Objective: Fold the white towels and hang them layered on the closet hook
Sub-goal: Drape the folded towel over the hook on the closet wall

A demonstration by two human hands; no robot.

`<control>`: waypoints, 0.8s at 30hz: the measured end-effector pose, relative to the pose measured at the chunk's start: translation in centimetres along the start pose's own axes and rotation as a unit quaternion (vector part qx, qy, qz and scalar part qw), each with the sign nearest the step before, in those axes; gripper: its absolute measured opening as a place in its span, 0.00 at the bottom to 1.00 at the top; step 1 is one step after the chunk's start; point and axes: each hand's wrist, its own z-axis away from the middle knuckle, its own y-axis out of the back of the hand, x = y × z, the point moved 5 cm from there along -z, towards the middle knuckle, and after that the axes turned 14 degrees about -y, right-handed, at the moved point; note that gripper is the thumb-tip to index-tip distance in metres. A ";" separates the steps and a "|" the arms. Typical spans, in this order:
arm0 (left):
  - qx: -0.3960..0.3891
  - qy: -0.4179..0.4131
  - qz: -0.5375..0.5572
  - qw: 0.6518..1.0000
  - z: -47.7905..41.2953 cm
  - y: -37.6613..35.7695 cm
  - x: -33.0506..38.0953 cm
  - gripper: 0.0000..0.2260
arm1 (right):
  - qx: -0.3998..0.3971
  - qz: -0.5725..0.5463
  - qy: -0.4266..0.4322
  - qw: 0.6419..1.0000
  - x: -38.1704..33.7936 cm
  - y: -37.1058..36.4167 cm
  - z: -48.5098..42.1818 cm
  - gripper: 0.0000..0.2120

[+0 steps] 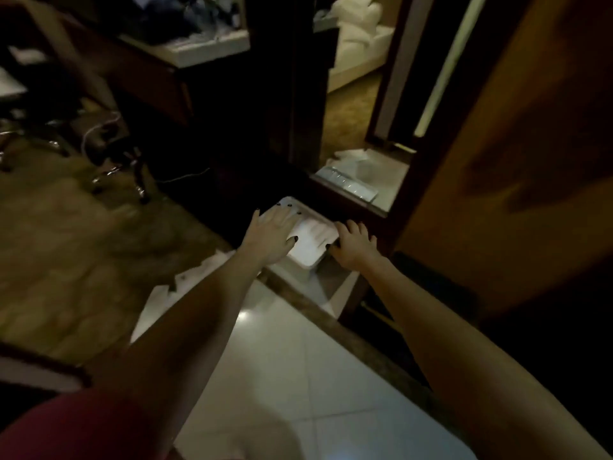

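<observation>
A folded white towel (310, 242) lies low down at the foot of a dark wooden closet frame (298, 104), where the tile floor meets the carpet. My left hand (270, 235) lies flat on the towel's left part with straight fingers spread. My right hand (353, 245) grips the towel's right edge with curled fingers. The picture is dim and blurred. No hook is in view.
A mirror panel (361, 94) stands behind the towel, and an open wooden door (517, 154) rises at the right. White tile floor (282, 376) lies under my arms, patterned carpet (66, 254) at the left. A chair base (122, 167) and cables sit at far left.
</observation>
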 end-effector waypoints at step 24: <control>-0.077 0.278 0.225 0.931 7.0 -34.0 -38.3 0.25 | -0.192 0.141 0.123 0.963 -31.9 -33.3 -27.4 0.28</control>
